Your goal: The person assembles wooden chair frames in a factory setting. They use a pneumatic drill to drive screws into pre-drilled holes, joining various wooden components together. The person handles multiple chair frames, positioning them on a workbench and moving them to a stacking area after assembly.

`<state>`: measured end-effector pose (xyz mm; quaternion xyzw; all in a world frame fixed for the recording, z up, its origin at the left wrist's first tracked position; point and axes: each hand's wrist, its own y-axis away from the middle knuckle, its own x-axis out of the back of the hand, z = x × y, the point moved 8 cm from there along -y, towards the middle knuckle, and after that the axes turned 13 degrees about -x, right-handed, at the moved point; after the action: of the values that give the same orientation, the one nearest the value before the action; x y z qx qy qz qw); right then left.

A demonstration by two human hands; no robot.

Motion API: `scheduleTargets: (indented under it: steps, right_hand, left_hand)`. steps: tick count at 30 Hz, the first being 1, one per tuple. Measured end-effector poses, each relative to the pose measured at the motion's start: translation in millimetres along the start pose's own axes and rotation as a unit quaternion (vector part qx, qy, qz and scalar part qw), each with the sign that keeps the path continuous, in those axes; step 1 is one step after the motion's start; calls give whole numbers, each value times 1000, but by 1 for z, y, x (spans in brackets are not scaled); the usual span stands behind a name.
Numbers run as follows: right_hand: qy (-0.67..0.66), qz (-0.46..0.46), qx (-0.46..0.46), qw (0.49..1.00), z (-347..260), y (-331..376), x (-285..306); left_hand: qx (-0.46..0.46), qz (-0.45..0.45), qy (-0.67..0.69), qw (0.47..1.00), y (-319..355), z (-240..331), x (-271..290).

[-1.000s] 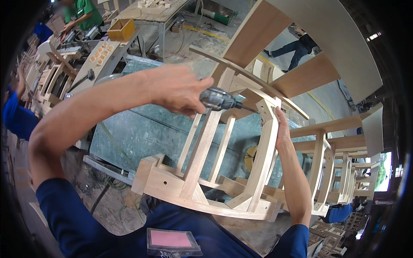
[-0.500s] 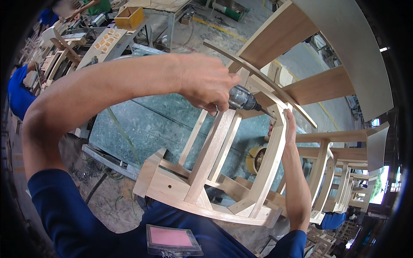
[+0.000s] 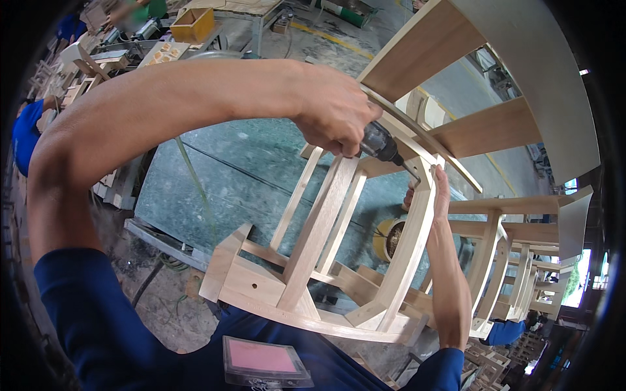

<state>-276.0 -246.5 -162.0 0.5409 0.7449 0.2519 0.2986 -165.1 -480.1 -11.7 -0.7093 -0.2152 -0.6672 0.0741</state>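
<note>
One wooden chair frame filled mid-frame; left hand was clamped on one power driver, right hand lay flat against a rail.

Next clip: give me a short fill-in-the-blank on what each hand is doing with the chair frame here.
1. The left hand grips a dark power ____, its tip against the wooden chair frame.
2. The right hand lies flat against an upright ____ of the frame.
3. Both sleeves of the person are ____ in colour.
4. The frame's bare wood is ____ in tone, unpainted.

Missing words: screwdriver; rail; blue; pale
</note>
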Motion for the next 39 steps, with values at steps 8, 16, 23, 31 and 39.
scheduleTargets:
  steps: [8, 16, 23, 31, 39]
  right_hand:
    - [4, 28, 19, 999, -1, -5, 7]
    - [6, 37, 9, 999, -1, 4, 0]
    - [50, 100, 54, 992, -15, 10, 1]
    - [102, 87, 129, 983, -29, 111, 41]
    - [47, -321, 164, 932, 59, 212, -141]
  left_hand:
    - [-13, 8, 0, 1000, -8, -3, 0]
    - [-5, 11, -3, 1000, -10, 1, 0]
    - [17, 30, -49, 998, -4, 10, -3]
    - [112, 208, 220, 946, 49, 81, 34]
    - [55, 386, 869, 306, 28, 200, 55]
